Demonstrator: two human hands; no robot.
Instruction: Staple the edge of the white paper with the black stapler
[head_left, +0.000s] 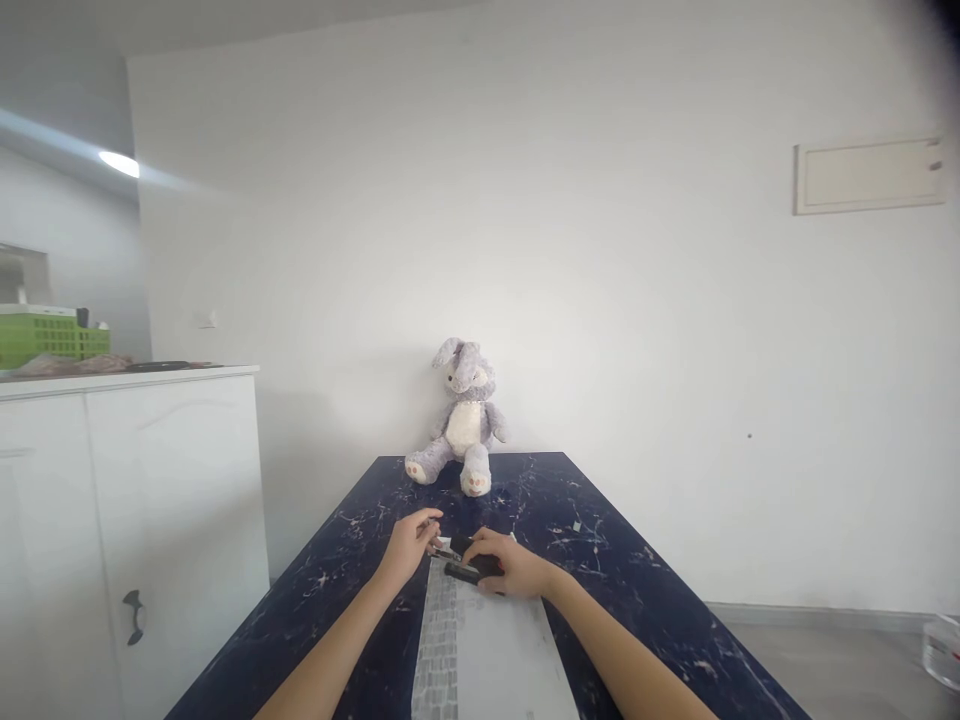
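A long grey-white sheet [491, 650] lies lengthwise on the dark blue marbled table [637, 580]; its left strip shows a stone-like pattern. At the sheet's far end my right hand [510, 568] is closed over a small black tool [463, 570], possibly a stapler, pressed on the sheet's edge. My left hand [411, 545] is just left of it, fingers pinched at the tool's front tip and the sheet's corner. What the left fingers grip is too small to make out.
A grey and white plush rabbit [461, 420] sits at the table's far end against the white wall. A white cabinet [127, 520] stands at the left with a green basket [49, 335] on top. A clear container [943, 650] sits on the floor at the right.
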